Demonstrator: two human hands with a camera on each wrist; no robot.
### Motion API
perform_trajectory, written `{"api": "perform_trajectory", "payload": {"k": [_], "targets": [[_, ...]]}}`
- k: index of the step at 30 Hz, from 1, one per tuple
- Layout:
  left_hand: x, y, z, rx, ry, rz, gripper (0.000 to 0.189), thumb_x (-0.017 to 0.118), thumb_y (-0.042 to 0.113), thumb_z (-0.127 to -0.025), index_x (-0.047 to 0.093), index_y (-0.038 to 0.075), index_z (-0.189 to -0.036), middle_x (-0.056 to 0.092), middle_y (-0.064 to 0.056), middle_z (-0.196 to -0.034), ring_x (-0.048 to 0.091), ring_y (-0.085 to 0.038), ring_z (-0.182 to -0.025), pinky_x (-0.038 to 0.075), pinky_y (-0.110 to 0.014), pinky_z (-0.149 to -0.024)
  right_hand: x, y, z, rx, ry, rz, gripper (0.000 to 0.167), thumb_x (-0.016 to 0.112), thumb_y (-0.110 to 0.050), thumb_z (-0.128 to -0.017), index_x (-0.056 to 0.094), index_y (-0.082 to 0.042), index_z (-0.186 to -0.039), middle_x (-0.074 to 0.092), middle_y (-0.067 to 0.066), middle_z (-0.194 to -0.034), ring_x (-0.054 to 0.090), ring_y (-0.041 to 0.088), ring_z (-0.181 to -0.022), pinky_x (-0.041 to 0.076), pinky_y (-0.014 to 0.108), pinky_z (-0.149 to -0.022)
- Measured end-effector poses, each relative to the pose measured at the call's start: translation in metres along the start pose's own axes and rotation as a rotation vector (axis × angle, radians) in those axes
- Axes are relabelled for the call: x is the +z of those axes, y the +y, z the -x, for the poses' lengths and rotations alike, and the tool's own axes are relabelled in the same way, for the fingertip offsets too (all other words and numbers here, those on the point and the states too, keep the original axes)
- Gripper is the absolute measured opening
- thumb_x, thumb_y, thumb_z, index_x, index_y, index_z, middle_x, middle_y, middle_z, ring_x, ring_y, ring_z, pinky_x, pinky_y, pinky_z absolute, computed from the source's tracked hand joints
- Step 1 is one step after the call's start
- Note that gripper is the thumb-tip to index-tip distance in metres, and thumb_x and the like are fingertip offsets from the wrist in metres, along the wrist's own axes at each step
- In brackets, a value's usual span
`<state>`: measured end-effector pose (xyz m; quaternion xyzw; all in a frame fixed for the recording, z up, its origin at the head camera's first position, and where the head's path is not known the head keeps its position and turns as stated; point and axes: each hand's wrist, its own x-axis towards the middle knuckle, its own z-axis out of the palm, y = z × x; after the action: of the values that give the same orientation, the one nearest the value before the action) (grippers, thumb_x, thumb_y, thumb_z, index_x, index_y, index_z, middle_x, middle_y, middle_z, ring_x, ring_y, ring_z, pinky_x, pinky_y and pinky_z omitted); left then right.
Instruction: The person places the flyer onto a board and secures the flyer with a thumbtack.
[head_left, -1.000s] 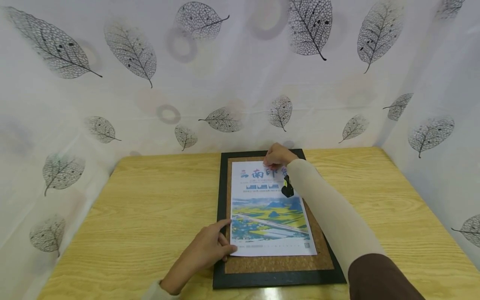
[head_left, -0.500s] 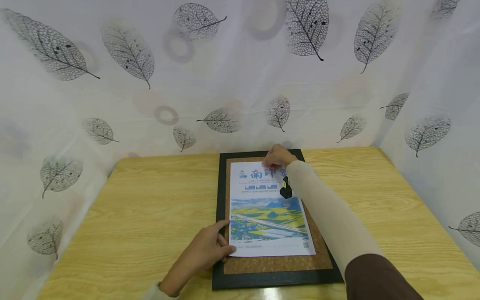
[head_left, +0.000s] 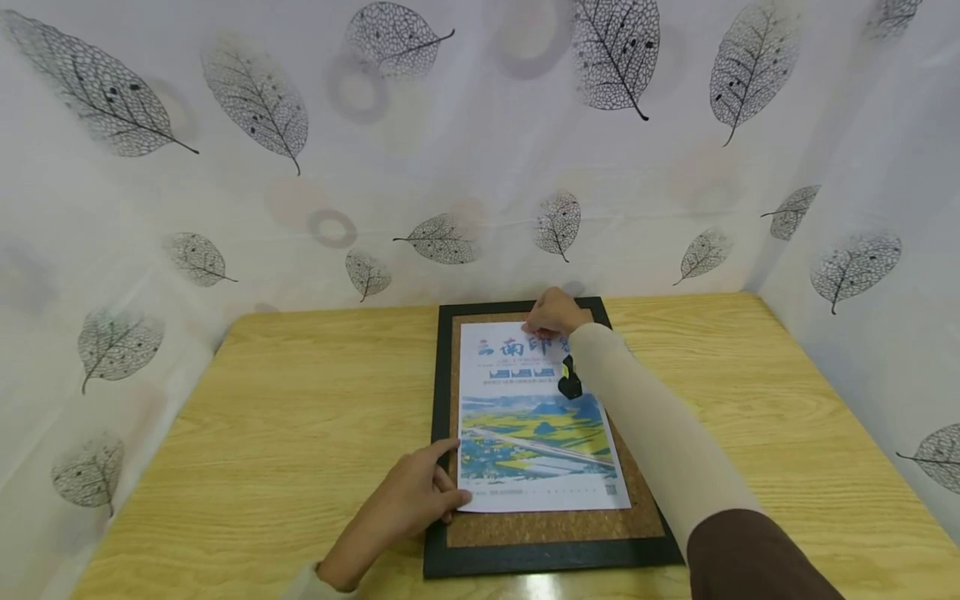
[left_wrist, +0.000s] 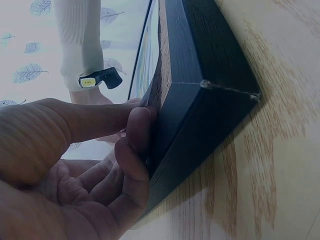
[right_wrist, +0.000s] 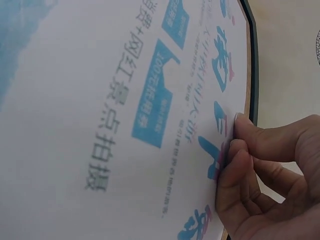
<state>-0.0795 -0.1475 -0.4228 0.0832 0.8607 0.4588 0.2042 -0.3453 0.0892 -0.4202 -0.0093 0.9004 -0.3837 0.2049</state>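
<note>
A printed poster (head_left: 540,433) with large blue lettering and a landscape picture lies over a cork board (head_left: 555,527) in a black frame (head_left: 547,557). My left hand (head_left: 408,496) pinches the poster's lower left corner, its thumb on top. In the left wrist view, the left thumb and curled fingers meet at the paper's edge beside the frame's side. At the top edge, my right hand (head_left: 555,312) pinches the poster between thumb and fingers. That hand and its sleeve cover the poster's upper right corner. The lettering (right_wrist: 220,55) runs beside the right fingers in the right wrist view.
The board rests on a wood-grain table (head_left: 322,400), near its back edge. Behind it and at both sides hangs a pale curtain (head_left: 465,150) printed with leaves. A small black wrist camera (head_left: 570,380) is worn on the right wrist, above the poster.
</note>
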Motion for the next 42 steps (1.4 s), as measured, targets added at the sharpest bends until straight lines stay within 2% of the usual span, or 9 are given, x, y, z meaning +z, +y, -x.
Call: {"api": "perform_trajectory", "payload": {"k": [7,14,20,24,30,36,39,42], "targets": [[0.000,0.001,0.000,0.007,0.001,0.001,0.076,0.079,0.009,-0.088,0.039,-0.009,-0.150,0.070,0.002,-0.072,0.066,-0.017,-0.057,0.045,-0.028,-0.050,0.002,-0.002,0.002,0.004,0.036,0.047,0.014,0.078,-0.010,-0.089,0.075,0.000,-0.081,0.064,0.006,-0.064,0.056,0.015,-0.055,0.044,0.029,-0.056],[-0.001,0.001,0.000,0.015,0.000,0.013,0.077,0.080,0.009,-0.087,0.039,-0.010,-0.149,0.070,0.002,-0.072,0.065,-0.017,-0.056,0.045,-0.028,-0.050,0.001,0.000,0.003,-0.031,0.029,0.064,0.015,0.076,-0.010,-0.091,0.074,0.001,-0.081,0.063,0.006,-0.063,0.056,0.015,-0.056,0.045,0.029,-0.057],[0.000,0.003,-0.001,-0.001,0.003,-0.002,0.078,0.081,0.010,-0.087,0.039,-0.010,-0.149,0.070,0.003,-0.072,0.066,-0.016,-0.057,0.045,-0.028,-0.050,-0.001,0.000,0.004,-0.053,0.028,0.053,0.012,0.076,-0.011,-0.091,0.075,0.001,-0.088,0.067,0.008,-0.071,0.058,0.016,-0.060,0.046,0.029,-0.058],[0.001,0.002,-0.001,-0.005,-0.004,-0.004,0.079,0.082,0.011,-0.086,0.039,-0.010,-0.149,0.070,0.003,-0.071,0.066,-0.016,-0.058,0.047,-0.028,-0.052,-0.001,-0.001,0.006,-0.057,0.036,0.085,0.013,0.077,-0.012,-0.091,0.077,0.001,-0.089,0.069,0.009,-0.075,0.059,0.018,-0.064,0.046,0.031,-0.060],[0.002,0.000,-0.002,-0.015,-0.009,-0.001,0.079,0.082,0.012,-0.086,0.040,-0.008,-0.150,0.070,0.004,-0.071,0.067,-0.017,-0.058,0.049,-0.030,-0.053,0.001,0.001,0.007,-0.070,0.051,0.096,0.018,0.075,-0.011,-0.091,0.073,0.000,-0.077,0.064,0.007,-0.068,0.055,0.018,-0.060,0.044,0.031,-0.056],[0.003,0.000,-0.004,-0.020,-0.012,-0.001,0.079,0.082,0.012,-0.086,0.040,-0.009,-0.150,0.070,0.003,-0.071,0.067,-0.017,-0.058,0.049,-0.031,-0.054,0.000,0.005,0.009,-0.080,0.056,0.105,0.029,0.072,-0.015,-0.092,0.066,-0.005,-0.066,0.059,0.005,-0.061,0.049,0.017,-0.055,0.037,0.030,-0.050],[0.003,0.001,-0.004,-0.031,-0.009,-0.006,0.079,0.082,0.013,-0.086,0.040,-0.009,-0.149,0.070,0.003,-0.071,0.066,-0.017,-0.058,0.049,-0.031,-0.054,-0.001,0.006,0.012,-0.083,0.056,0.099,0.028,0.072,-0.018,-0.093,0.067,-0.005,-0.069,0.061,0.004,-0.065,0.050,0.017,-0.057,0.038,0.032,-0.056],[0.003,0.003,-0.003,-0.040,-0.007,-0.018,0.080,0.083,0.014,-0.086,0.040,-0.009,-0.149,0.069,0.003,-0.072,0.066,-0.016,-0.059,0.050,-0.032,-0.055,-0.003,0.005,0.017,-0.104,0.059,0.086,0.019,0.072,-0.020,-0.094,0.074,-0.004,-0.083,0.066,0.006,-0.076,0.054,0.018,-0.064,0.042,0.035,-0.068]]}}
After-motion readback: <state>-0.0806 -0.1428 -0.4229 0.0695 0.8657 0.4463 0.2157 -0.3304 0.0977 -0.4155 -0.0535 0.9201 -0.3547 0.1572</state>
